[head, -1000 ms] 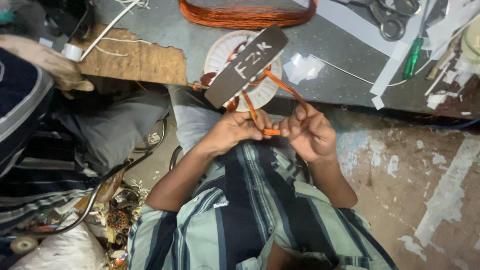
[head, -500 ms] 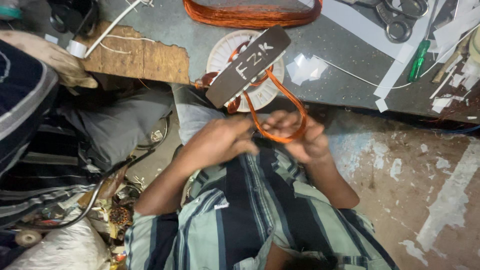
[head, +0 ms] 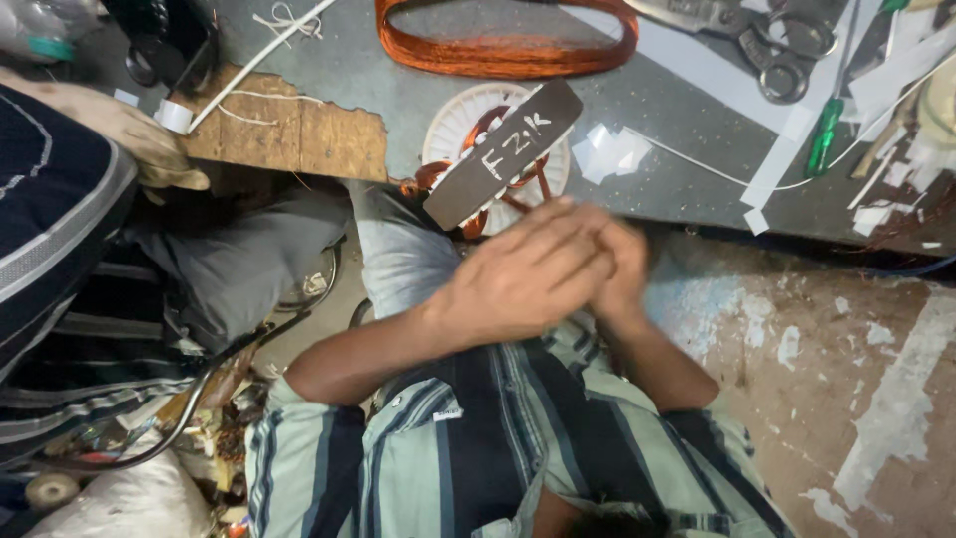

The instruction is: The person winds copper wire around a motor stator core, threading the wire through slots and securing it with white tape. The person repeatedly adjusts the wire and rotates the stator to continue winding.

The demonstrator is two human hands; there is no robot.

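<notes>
Left hand (head: 523, 279): laid over the right, fingers stretched flat toward the worktop edge; its grip is hidden under the blur of the hand, so I cannot tell whether it holds anything.
Right hand (head: 622, 269): mostly covered by the left hand, only its outer edge and wrist showing; the grip cannot be told either.
Copper wire loop (head: 498, 174): just beyond the joined hands, a small orange-brown coil; only a few bends show around the dark strip, and whether the fingers touch it cannot be seen.
Dark strip (head: 503, 154): a flat brown-black piece with white marks, lying tilted just past the fingertips, across the white reel.
White reel (head: 453, 125): round, on the worktop beyond the grip, partly under the strip.
Large copper coil (head: 503, 50): a long oval band, farther out from the hands on the grey worktop (head: 637, 90).
Scissors (head: 772, 45): well off to the right of the hands, near the far edge.
Green screwdriver (head: 825, 139): right of the hands, among white paper scraps.
Wooden board (head: 299, 130): left of the hands, broken at its edge.
Striped shirt (head: 478, 448): on this side of the hands, under the forearms.
</notes>
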